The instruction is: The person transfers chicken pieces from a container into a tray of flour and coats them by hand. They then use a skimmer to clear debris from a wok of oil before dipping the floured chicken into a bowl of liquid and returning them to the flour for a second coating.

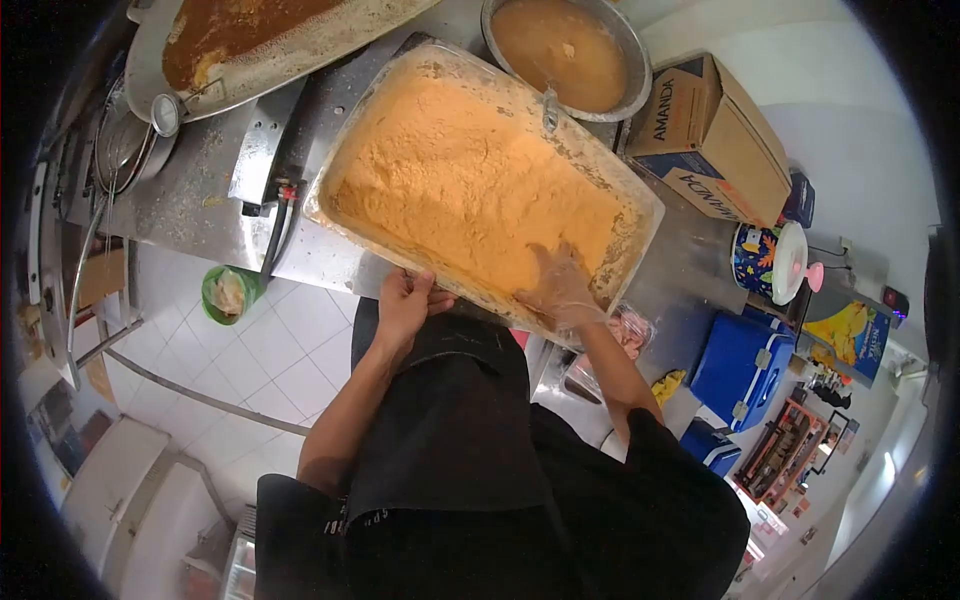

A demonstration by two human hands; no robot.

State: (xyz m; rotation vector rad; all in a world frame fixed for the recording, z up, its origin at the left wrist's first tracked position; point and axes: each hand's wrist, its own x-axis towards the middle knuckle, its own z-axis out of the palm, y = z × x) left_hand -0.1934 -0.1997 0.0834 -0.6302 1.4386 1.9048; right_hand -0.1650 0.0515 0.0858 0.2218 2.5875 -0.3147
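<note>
A large rectangular tub [345,130] filled with orange seasoned flour [460,170] sits slanted on the steel counter. My bare left hand [408,306] is curled at its near rim, thumb against the edge. My right hand [560,290], in a clear plastic glove, rests in the flour at the near right corner. Its fingers are spread, the tips partly sunk in the flour, and nothing shows in the grasp.
Behind the tub stands a metal bowl [642,75] of cloudy brown liquid. A cardboard box [715,140] is at right, a wide pan [145,60] at far left. A green bin [228,310] is below the counter; a blue cooler [735,370] stands right.
</note>
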